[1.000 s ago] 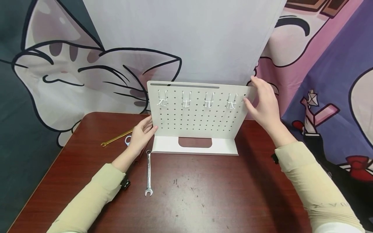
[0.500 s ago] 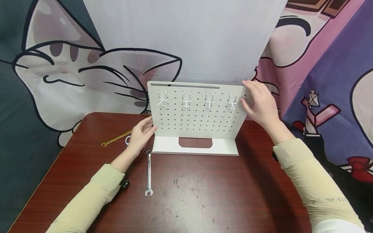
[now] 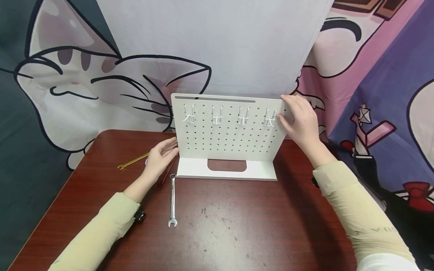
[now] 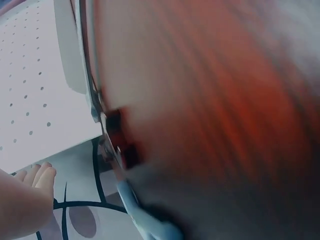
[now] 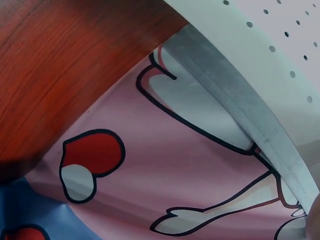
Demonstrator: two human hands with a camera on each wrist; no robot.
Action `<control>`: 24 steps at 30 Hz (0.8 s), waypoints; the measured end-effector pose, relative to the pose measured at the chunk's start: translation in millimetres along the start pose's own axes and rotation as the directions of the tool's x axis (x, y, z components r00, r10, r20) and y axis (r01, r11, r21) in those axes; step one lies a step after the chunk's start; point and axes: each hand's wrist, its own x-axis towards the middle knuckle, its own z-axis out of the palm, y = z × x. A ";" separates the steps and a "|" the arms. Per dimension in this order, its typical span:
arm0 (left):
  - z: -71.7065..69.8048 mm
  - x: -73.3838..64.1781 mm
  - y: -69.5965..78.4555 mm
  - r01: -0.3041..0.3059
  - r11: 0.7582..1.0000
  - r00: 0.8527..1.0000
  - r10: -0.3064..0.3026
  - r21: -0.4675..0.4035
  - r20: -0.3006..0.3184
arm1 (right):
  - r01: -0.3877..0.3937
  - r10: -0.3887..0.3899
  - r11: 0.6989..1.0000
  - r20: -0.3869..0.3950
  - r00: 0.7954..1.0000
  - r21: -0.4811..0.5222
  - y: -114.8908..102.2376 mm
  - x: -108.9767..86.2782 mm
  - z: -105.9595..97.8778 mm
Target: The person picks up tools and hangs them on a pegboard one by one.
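Note:
A white pegboard (image 3: pixel 230 141) stands upright on its foot on the table, with several white wire hooks (image 3: pixel 243 117) along its upper rows. My right hand (image 3: pixel 302 118) pinches its upper right corner, thumb on the front face and fingers at the top edge. Beside the board's left edge is my left hand (image 3: pixel 160 158), fingers loosely extended and thumb off the face. A silver combination wrench (image 3: pixel 173 201) lies in front of that side. The gold wrench (image 3: pixel 133 162) is partly covered by my left hand.
Near the left hand lie a thin red item (image 3: pixel 167 174) and a light-blue handle (image 4: pixel 150 220), blurred in the left wrist view. The brown table (image 3: pixel 237 218) ends at a cartoon-printed cloth (image 3: pixel 81 109) behind the board.
My right hand has shifted left and slightly down onto the board's corner. The left hand has drawn back a little to the left, its thumb leaving the face. The pegboard stays in place.

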 end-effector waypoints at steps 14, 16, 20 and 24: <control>-37.8 -7.2 2.5 -0.070 0.969 0.998 0.066 0.237 0.022 | -0.004 0.005 1.000 -0.035 0.999 0.009 -0.8 -1.6 2.8; -44.5 -7.8 2.3 -0.074 0.957 0.997 0.070 0.282 0.023 | -0.006 0.006 1.000 -0.038 0.999 0.008 -0.8 -1.8 3.1; -57.5 -7.1 -1.0 -0.083 0.931 0.997 0.079 0.356 0.025 | -0.005 0.006 1.000 -0.041 0.999 0.009 -0.8 -1.8 3.6; -69.8 -4.7 -6.9 -0.092 0.913 0.995 0.094 0.398 0.017 | -0.008 0.008 1.000 -0.038 0.999 0.010 -1.0 -1.2 3.6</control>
